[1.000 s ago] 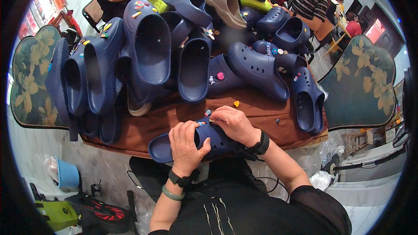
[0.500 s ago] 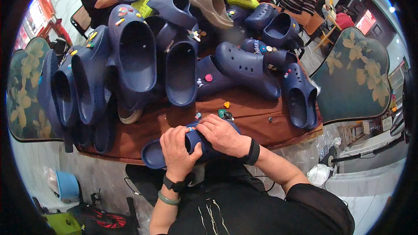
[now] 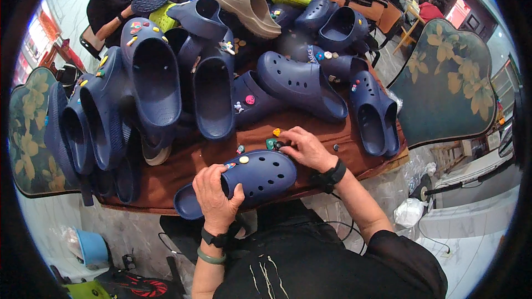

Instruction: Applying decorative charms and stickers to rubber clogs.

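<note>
Right hand (image 3: 311, 150) has moved off the clog since half a second ago; fingertips now at the loose charms on its far side. Left hand (image 3: 215, 196) has stayed on the shoe.

Right hand: forearm angled in from lower right, wrist about level with the clog's toe end, back of hand up, fingers pointing left. Thumb and index bent toward each other at a dark charm (image 3: 280, 145); can't tell if they're pinching it or just touching. Black wristband (image 3: 331, 174) on that wrist.

Left hand: forearm nearly straight up from the lower edge, grasping the navy clog (image 3: 257, 176) around its foot opening. Fingers reach across to the far rim, thumb apart on the near side. Black watch (image 3: 215, 238) and pale green bracelet (image 3: 211, 256) on that arm.

Clog is at the near edge of the brown cloth (image 3: 166, 182), sole down, toe right, heel left. Cream charm (image 3: 244, 160) sits on its upper, uncovered; multicolored charm (image 3: 230, 165) just left of it, by the left fingertips.

On the cloth: green charm (image 3: 271, 143) just left of the dark one, yellow charm (image 3: 276, 132) beyond it, round swirl charm (image 3: 240, 149) near the clog's far side. Heaped clogs (image 3: 157, 80) behind.
</note>
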The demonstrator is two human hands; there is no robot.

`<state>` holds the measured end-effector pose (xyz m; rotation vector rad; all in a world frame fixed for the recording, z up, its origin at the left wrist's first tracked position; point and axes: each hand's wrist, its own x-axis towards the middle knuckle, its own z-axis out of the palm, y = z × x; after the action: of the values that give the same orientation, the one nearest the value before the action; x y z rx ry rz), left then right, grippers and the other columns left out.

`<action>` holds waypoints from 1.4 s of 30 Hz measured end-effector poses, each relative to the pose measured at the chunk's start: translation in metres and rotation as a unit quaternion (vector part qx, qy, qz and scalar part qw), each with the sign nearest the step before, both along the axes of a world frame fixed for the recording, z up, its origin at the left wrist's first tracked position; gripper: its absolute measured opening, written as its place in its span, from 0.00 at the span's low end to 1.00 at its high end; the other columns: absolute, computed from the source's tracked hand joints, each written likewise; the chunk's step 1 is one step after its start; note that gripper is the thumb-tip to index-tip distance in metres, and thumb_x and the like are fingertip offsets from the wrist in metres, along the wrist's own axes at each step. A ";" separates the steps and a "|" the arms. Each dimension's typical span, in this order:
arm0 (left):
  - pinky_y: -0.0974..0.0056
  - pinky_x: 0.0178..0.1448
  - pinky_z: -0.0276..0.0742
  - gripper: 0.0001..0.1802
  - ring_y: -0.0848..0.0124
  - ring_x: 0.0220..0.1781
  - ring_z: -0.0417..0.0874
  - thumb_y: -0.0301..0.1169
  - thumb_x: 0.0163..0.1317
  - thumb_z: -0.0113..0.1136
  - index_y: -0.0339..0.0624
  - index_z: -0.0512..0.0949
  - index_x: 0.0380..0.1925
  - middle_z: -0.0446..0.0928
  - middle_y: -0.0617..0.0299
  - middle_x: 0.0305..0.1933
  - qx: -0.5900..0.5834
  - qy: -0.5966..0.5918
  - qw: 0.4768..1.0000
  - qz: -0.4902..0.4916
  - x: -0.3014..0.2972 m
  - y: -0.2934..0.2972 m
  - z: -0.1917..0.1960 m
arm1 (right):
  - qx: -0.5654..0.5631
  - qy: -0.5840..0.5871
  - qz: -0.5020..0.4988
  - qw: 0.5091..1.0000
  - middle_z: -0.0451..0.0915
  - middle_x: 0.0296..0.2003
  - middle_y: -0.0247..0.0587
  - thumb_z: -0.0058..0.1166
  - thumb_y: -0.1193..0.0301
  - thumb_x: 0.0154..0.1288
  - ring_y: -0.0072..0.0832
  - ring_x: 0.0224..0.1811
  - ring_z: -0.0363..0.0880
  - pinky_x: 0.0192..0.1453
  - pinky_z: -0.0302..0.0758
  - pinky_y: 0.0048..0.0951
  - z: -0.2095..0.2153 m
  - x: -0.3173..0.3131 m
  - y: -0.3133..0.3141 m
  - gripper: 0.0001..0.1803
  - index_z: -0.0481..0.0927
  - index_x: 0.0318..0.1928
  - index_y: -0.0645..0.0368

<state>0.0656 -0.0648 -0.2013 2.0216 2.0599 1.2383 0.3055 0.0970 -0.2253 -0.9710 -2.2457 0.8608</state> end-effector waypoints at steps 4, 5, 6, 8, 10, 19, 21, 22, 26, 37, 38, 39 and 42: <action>0.48 0.65 0.63 0.29 0.52 0.58 0.72 0.44 0.55 0.64 0.43 0.71 0.53 0.74 0.54 0.54 0.002 0.009 1.000 0.002 0.000 0.000 -0.001 | 0.087 -0.036 0.001 0.996 0.77 0.45 0.49 0.63 0.75 0.61 0.46 0.44 0.81 0.48 0.78 0.39 -0.017 -0.005 -0.001 0.16 0.80 0.50 0.60; 0.48 0.65 0.63 0.29 0.52 0.58 0.72 0.44 0.55 0.64 0.43 0.71 0.53 0.74 0.54 0.54 0.002 0.006 1.000 0.001 0.001 0.000 0.000 | 0.086 -0.044 -0.020 0.995 0.77 0.45 0.49 0.63 0.76 0.61 0.47 0.44 0.80 0.48 0.78 0.40 -0.021 -0.002 0.000 0.16 0.80 0.51 0.60; 0.48 0.65 0.63 0.28 0.52 0.58 0.72 0.44 0.55 0.64 0.43 0.71 0.53 0.74 0.54 0.54 0.002 0.002 1.000 0.000 0.002 0.000 0.001 | 0.084 -0.052 -0.038 0.994 0.77 0.45 0.49 0.63 0.77 0.60 0.48 0.44 0.80 0.48 0.78 0.40 -0.020 -0.003 0.001 0.17 0.79 0.51 0.61; 0.48 0.65 0.63 0.28 0.52 0.58 0.72 0.44 0.56 0.64 0.43 0.71 0.53 0.74 0.54 0.54 0.007 0.006 1.000 0.003 0.000 -0.001 -0.001 | 0.052 -0.047 -0.035 0.997 0.76 0.45 0.52 0.61 0.78 0.60 0.51 0.48 0.77 0.52 0.76 0.44 -0.017 -0.005 -0.001 0.14 0.76 0.47 0.63; 0.48 0.65 0.63 0.28 0.52 0.58 0.72 0.44 0.56 0.64 0.43 0.71 0.53 0.74 0.54 0.53 0.011 0.007 1.000 0.005 0.001 -0.002 -0.001 | 0.068 -0.069 -0.048 0.994 0.77 0.42 0.51 0.62 0.77 0.59 0.51 0.47 0.78 0.51 0.76 0.44 -0.014 -0.003 0.000 0.14 0.74 0.45 0.64; 0.49 0.68 0.59 0.24 0.53 0.62 0.69 0.45 0.63 0.57 0.44 0.70 0.55 0.72 0.53 0.57 -0.009 -0.020 1.000 0.009 0.003 0.003 0.000 | 0.006 0.090 -0.079 0.993 0.83 0.36 0.43 0.65 0.82 0.56 0.32 0.37 0.83 0.42 0.80 0.29 0.034 -0.006 -0.044 0.13 0.81 0.43 0.63; 0.49 0.68 0.58 0.24 0.53 0.62 0.68 0.45 0.64 0.56 0.44 0.70 0.55 0.71 0.54 0.57 -0.022 -0.018 0.999 0.022 0.005 0.007 -0.002 | 0.077 0.130 -0.045 0.988 0.83 0.36 0.44 0.67 0.82 0.54 0.34 0.39 0.84 0.43 0.80 0.30 0.039 -0.022 -0.067 0.10 0.84 0.38 0.62; 0.49 0.68 0.58 0.24 0.53 0.63 0.68 0.45 0.65 0.56 0.44 0.69 0.56 0.71 0.54 0.57 -0.033 -0.014 0.999 0.036 0.006 0.010 -0.003 | 0.111 0.133 -0.027 0.985 0.82 0.36 0.44 0.68 0.82 0.52 0.36 0.38 0.83 0.43 0.81 0.31 0.037 -0.030 -0.077 0.12 0.84 0.39 0.60; 0.49 0.69 0.57 0.24 0.54 0.63 0.67 0.44 0.65 0.56 0.43 0.69 0.56 0.71 0.54 0.57 -0.016 -0.009 0.998 0.052 0.014 0.017 -0.007 | 0.189 0.162 -0.036 0.968 0.80 0.37 0.41 0.69 0.84 0.50 0.37 0.36 0.82 0.40 0.80 0.31 0.019 -0.055 -0.100 0.16 0.83 0.40 0.59; 0.48 0.68 0.58 0.25 0.54 0.63 0.68 0.42 0.62 0.60 0.44 0.69 0.56 0.71 0.54 0.57 0.000 0.000 0.998 0.055 0.015 0.015 -0.006 | 0.325 0.055 -0.023 0.944 0.78 0.44 0.41 0.62 0.80 0.55 0.36 0.43 0.80 0.45 0.81 0.34 0.001 -0.050 -0.118 0.19 0.82 0.50 0.62; 0.48 0.69 0.58 0.26 0.54 0.63 0.68 0.42 0.62 0.60 0.44 0.69 0.56 0.71 0.54 0.57 -0.001 0.000 0.999 0.053 0.015 0.016 -0.006 | 0.354 0.006 -0.024 0.935 0.77 0.47 0.40 0.60 0.78 0.55 0.35 0.46 0.79 0.49 0.79 0.35 0.000 -0.048 -0.121 0.22 0.81 0.53 0.62; 0.48 0.69 0.58 0.26 0.54 0.63 0.68 0.42 0.62 0.60 0.44 0.69 0.56 0.71 0.54 0.57 -0.002 -0.001 0.999 0.052 0.015 0.016 -0.007 | 0.353 0.005 -0.024 0.935 0.77 0.47 0.40 0.60 0.78 0.55 0.35 0.46 0.79 0.49 0.79 0.35 -0.001 -0.047 -0.125 0.22 0.81 0.53 0.62; 0.48 0.69 0.57 0.26 0.54 0.63 0.68 0.41 0.61 0.61 0.44 0.69 0.56 0.71 0.54 0.57 -0.004 0.002 0.999 0.049 0.014 0.016 -0.009 | 0.365 -0.143 -0.029 0.920 0.72 0.54 0.39 0.54 0.72 0.56 0.34 0.55 0.72 0.58 0.71 0.38 0.002 -0.048 -0.138 0.28 0.77 0.61 0.61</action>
<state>0.0797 -0.0491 -0.2102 1.9440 2.1859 1.2389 0.2572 -0.0414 -0.2229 -0.8150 -2.4560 -0.1869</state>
